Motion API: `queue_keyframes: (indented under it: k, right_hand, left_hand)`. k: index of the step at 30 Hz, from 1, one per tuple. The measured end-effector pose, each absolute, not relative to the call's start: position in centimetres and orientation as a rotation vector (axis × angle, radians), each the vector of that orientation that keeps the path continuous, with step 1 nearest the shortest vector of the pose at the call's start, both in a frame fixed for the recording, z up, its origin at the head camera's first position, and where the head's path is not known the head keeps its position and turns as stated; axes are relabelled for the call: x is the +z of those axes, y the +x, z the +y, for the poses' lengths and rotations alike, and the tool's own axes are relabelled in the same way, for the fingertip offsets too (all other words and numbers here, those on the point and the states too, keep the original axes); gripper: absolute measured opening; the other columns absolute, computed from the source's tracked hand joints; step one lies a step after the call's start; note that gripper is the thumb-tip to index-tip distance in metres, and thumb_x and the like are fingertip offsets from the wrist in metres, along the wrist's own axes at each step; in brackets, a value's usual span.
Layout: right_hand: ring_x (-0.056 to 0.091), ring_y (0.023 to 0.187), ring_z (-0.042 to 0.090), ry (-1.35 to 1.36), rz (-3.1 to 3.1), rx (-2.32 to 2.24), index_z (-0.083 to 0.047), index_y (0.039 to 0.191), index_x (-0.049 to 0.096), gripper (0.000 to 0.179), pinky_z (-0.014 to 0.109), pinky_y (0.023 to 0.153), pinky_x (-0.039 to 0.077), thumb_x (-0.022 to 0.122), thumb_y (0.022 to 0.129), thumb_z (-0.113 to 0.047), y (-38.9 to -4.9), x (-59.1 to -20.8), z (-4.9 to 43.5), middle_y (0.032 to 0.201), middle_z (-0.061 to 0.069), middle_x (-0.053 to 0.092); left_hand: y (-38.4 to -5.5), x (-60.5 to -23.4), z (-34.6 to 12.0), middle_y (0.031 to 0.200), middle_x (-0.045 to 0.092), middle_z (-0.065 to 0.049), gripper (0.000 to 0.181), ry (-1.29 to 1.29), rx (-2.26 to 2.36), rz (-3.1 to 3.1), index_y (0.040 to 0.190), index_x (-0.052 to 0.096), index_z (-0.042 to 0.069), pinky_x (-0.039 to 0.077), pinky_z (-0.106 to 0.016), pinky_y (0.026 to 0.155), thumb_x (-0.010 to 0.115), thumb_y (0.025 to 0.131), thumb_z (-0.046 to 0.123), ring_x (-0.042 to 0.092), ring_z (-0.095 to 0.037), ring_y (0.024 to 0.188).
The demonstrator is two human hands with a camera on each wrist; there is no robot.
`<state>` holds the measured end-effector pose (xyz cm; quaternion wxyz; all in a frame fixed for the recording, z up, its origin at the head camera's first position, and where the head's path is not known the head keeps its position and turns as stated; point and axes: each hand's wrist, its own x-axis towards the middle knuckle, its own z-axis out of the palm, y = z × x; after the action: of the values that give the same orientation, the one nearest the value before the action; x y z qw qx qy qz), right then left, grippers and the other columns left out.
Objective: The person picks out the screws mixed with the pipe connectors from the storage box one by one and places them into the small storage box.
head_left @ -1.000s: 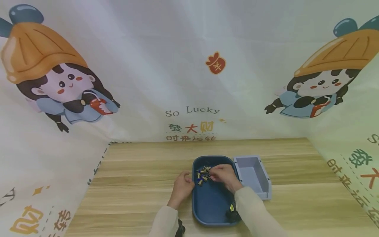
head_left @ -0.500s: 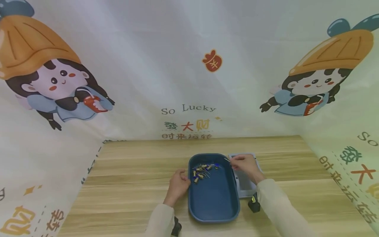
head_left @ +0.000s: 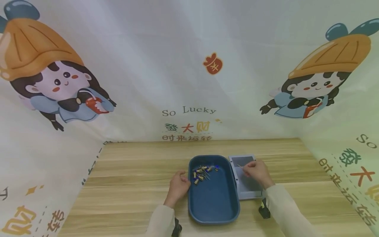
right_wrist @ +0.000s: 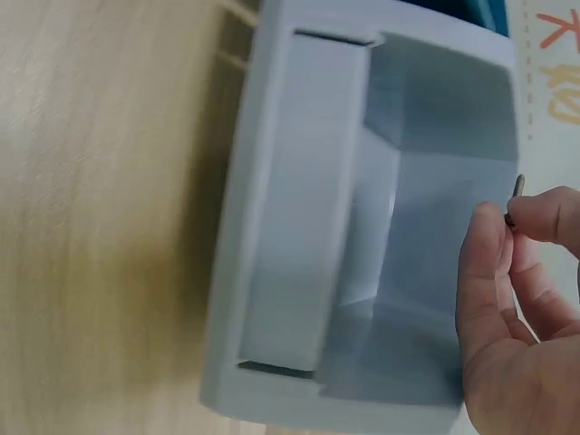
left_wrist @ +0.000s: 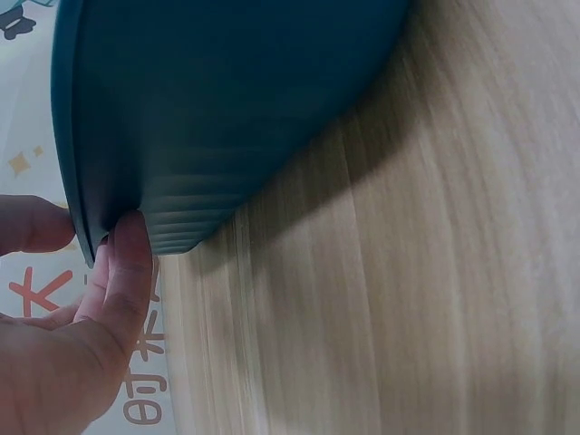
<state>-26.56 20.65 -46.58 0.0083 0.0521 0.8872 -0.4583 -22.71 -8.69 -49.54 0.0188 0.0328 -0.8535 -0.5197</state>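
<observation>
My left hand [head_left: 179, 185] pinches the left rim of a deep blue tray [head_left: 214, 222]. The left wrist view shows the thumb on one side of that rim and the fingers on the other. In the tray's far left part lies a pile of small brass-coloured pieces [head_left: 201, 171] with blue parts and thin metal shanks. My right hand [head_left: 258, 171] is over a grey-blue open bin [head_left: 247, 194], pinching a thin metal shank [right_wrist: 518, 187] between thumb and fingertips. Most of that piece is hidden by the fingers.
The bin stands against the tray's right side on a wood-grain table [head_left: 142, 184]. Printed cloth walls [head_left: 139, 82] enclose the table at the back and both sides. A black wrist camera [head_left: 264, 210] hangs beneath the right forearm, close to the bin's near corner.
My right hand has lifted a thin-shanked piece from the pile and carried it right, past the tray's rim, to above the bin. The left hand keeps its hold on the tray.
</observation>
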Motion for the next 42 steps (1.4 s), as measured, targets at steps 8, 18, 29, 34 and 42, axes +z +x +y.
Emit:
queue_keyframes:
  k: [8,18,29,34,42]
  right_hand:
    - [0.049,0.058,0.013,0.048,2.967,-1.158,0.004,0.072,0.066,0.015,0.026,0.053,0.039,0.058,0.075,-0.008,-26.3,-47.7,20.2,0.062,0.004,0.06]
    - [0.056,0.062,0.019,0.086,3.026,-1.064,0.002,0.071,0.067,0.014,0.032,0.057,0.044,0.057,0.074,-0.008,-26.1,-49.9,19.7,0.067,0.01,0.064]
    - [0.063,0.065,0.028,0.03,3.122,-1.022,0.002,0.069,0.069,0.013,0.039,0.061,0.049,0.058,0.071,-0.005,-25.6,-50.6,19.6,0.069,0.014,0.068]
    - [0.065,0.068,0.034,-0.005,3.162,-0.969,0.001,0.068,0.07,0.013,0.042,0.062,0.051,0.058,0.07,-0.005,-25.8,-51.1,19.6,0.069,0.014,0.069]
    - [0.064,0.068,0.029,-0.009,3.111,-1.064,0.002,0.072,0.07,0.011,0.038,0.063,0.05,0.062,0.072,-0.005,-26.5,-50.3,19.5,0.072,0.015,0.069]
  left_hand:
    - [-22.4,-49.7,-8.3,0.082,0.062,-0.012,0.039,0.098,-1.675,-2.658,0.117,0.057,-0.011,0.045,-0.026,0.059,0.054,0.079,-0.002,0.053,-0.014,0.066]
    - [-21.9,-50.1,-7.8,0.077,0.061,-0.009,0.034,0.119,-1.686,-2.628,0.112,0.061,-0.009,0.043,-0.024,0.056,0.053,0.081,-0.001,0.051,-0.012,0.064]
    - [-21.6,-49.9,-7.6,0.071,0.056,-0.006,0.034,0.14,-1.68,-2.617,0.11,0.061,-0.012,0.04,-0.024,0.052,0.052,0.079,-0.002,0.047,-0.012,0.058]
    - [-21.6,-49.6,-7.6,0.07,0.054,-0.004,0.034,0.143,-1.682,-2.616,0.11,0.061,-0.011,0.039,-0.023,0.051,0.052,0.079,-0.002,0.046,-0.011,0.058]
    - [-21.9,-49.5,-7.9,0.072,0.056,-0.004,0.035,0.157,-1.666,-2.615,0.111,0.062,-0.011,0.04,-0.024,0.053,0.052,0.078,-0.002,0.047,-0.012,0.06]
